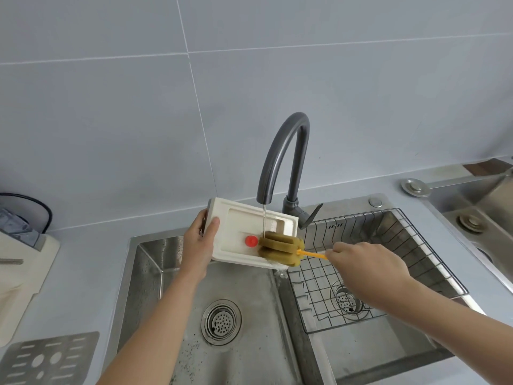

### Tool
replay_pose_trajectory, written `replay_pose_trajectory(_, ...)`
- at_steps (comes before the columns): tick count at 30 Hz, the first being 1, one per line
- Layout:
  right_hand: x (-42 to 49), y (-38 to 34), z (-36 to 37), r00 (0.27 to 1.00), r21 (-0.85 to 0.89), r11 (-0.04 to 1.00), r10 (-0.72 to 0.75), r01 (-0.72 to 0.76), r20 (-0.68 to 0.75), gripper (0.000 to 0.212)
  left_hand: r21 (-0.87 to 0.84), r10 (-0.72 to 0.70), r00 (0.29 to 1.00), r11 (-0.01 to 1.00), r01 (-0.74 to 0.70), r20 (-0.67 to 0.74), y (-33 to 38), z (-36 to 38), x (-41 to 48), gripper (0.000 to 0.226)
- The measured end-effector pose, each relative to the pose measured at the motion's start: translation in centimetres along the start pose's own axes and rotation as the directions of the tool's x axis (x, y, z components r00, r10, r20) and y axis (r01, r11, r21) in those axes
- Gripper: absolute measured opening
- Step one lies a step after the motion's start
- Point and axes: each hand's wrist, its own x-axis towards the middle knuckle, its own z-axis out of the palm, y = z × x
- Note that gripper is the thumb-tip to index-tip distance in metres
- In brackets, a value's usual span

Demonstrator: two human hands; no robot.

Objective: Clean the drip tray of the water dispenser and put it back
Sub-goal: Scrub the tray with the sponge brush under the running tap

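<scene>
The white drip tray, with a red float button in it, is held tilted over the left sink basin under the running dark faucet. My left hand grips the tray's left end, thumb on top. My right hand holds the orange handle of a sponge brush. The brush's greenish-yellow sponge head presses on the tray's right part. A thin water stream falls onto the tray just beside the sponge.
A double steel sink lies below, with a wire basket in the right basin. The metal grille cover lies on the counter at lower left. A cream board sits at the left edge.
</scene>
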Motion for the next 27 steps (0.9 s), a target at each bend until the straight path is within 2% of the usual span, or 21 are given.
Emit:
replay_pose_trajectory(6,-0.9,1.4,-1.4,0.998,0.082,0.996,0.036,-0.040,0.049,0.021,-0.046,-0.075,0.997,0.996,0.075,0.019,-0.4,0.5,-0.2,0.020)
replay_pose_trajectory(10,-1.7,3.9,-1.8,0.995,0.237,0.966,0.096,-0.100,0.030,0.019,-0.147,-0.199,0.980,0.970,0.194,-0.021,-1.0,0.2,-0.3,0.020)
replay_pose_trajectory(13,-2.8,5.0,-1.7,0.992,0.344,0.934,0.115,-0.093,-0.044,0.020,-0.238,-0.296,0.954,0.930,0.279,-0.039,-1.4,0.1,-0.6,0.020)
replay_pose_trajectory(16,-3.6,5.6,-1.0,0.972,0.532,0.842,0.189,-0.086,-0.141,0.019,-0.315,-0.352,0.935,0.893,0.322,-0.040,-2.1,0.5,-0.9,0.015)
replay_pose_trajectory(19,-4.3,6.1,-0.2,0.945,0.681,0.724,0.290,-0.114,-0.150,0.016,-0.351,-0.400,0.916,0.861,0.368,-0.019,-2.8,0.8,-1.3,0.019)
replay_pose_trajectory(23,-4.4,6.9,1.9,0.919,0.781,0.595,0.387,-0.188,-0.074,0.029,-0.367,-0.450,0.893,0.830,0.420,0.006,-3.5,1.4,-1.8,0.015)
replay_pose_trajectory(27,-3.2,7.6,4.9,0.883,0.790,0.521,0.466,-0.325,0.056,0.026,-0.359,-0.482,0.876,0.814,0.456,0.018,-3.8,1.9,-2.1,0.016)
